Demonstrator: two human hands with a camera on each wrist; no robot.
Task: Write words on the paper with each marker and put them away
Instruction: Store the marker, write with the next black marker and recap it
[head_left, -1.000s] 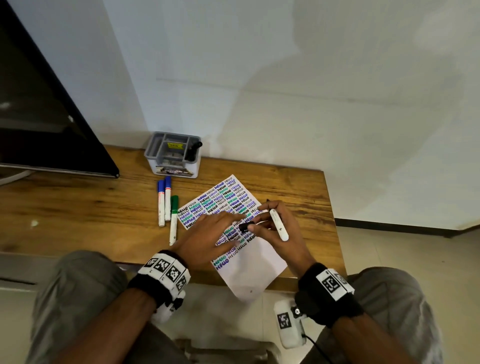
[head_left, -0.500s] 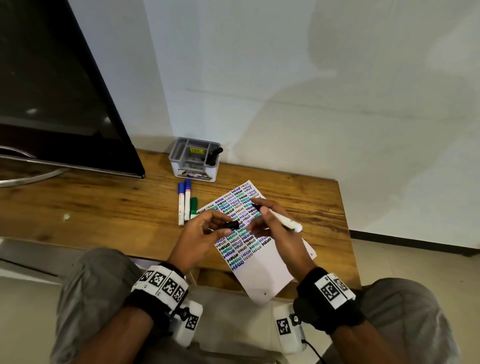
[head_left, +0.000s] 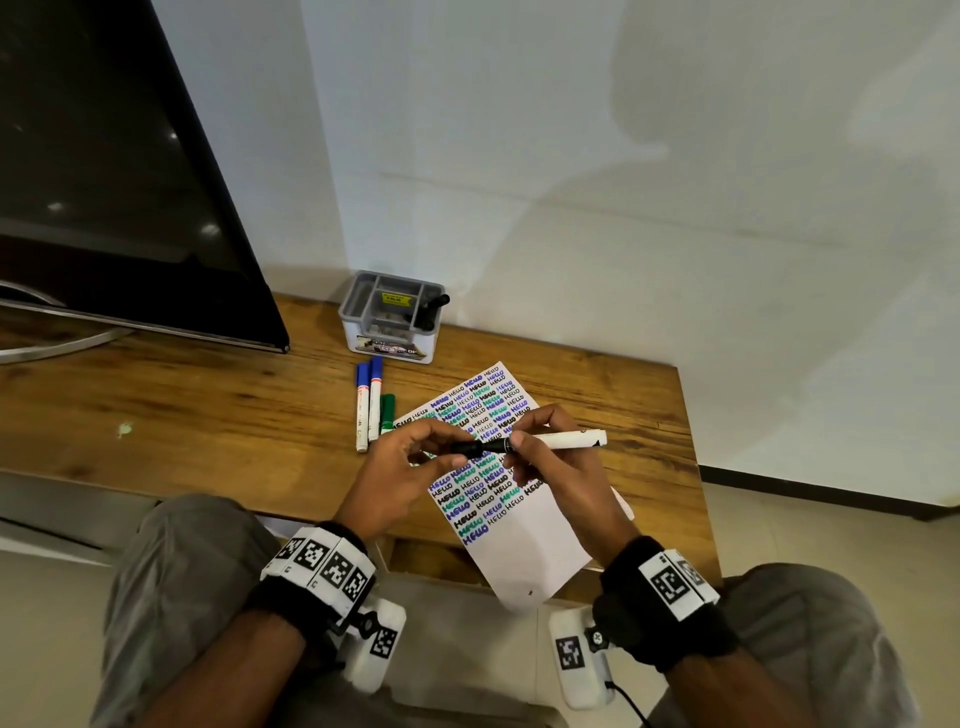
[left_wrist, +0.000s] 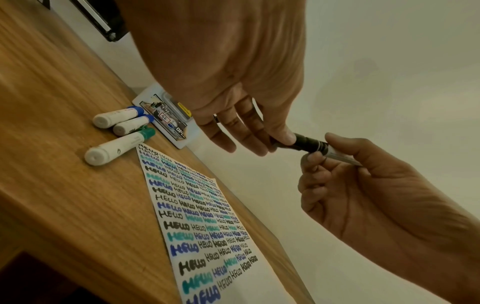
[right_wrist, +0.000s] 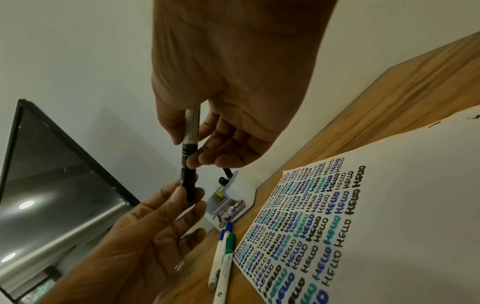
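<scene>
Above the paper (head_left: 524, 551), which is covered in rows of "HELLO", my right hand (head_left: 519, 448) grips a white marker (head_left: 563, 440) held level, its black front end pointing left. My left hand (head_left: 448, 453) pinches the black cap (head_left: 466, 449) between thumb and fingers, and the cap meets the marker's tip. The left wrist view shows the cap (left_wrist: 302, 142) against the marker's black collar. In the right wrist view the cap (right_wrist: 188, 185) sits in line below the marker (right_wrist: 191, 125). I cannot tell whether it is pushed fully home.
Two blue-capped markers (head_left: 368, 402) and a green-capped one (head_left: 387, 413) lie side by side left of the paper. A grey organizer box (head_left: 392, 317) with black markers (head_left: 435, 306) in it stands at the wall. A dark screen (head_left: 104, 182) fills the left. The paper overhangs the wooden table's (head_left: 208, 415) front edge.
Both hands have lifted off the paper. The marker has swung level and the left hand has brought the cap from a small gap onto its tip. My head view has shifted.
</scene>
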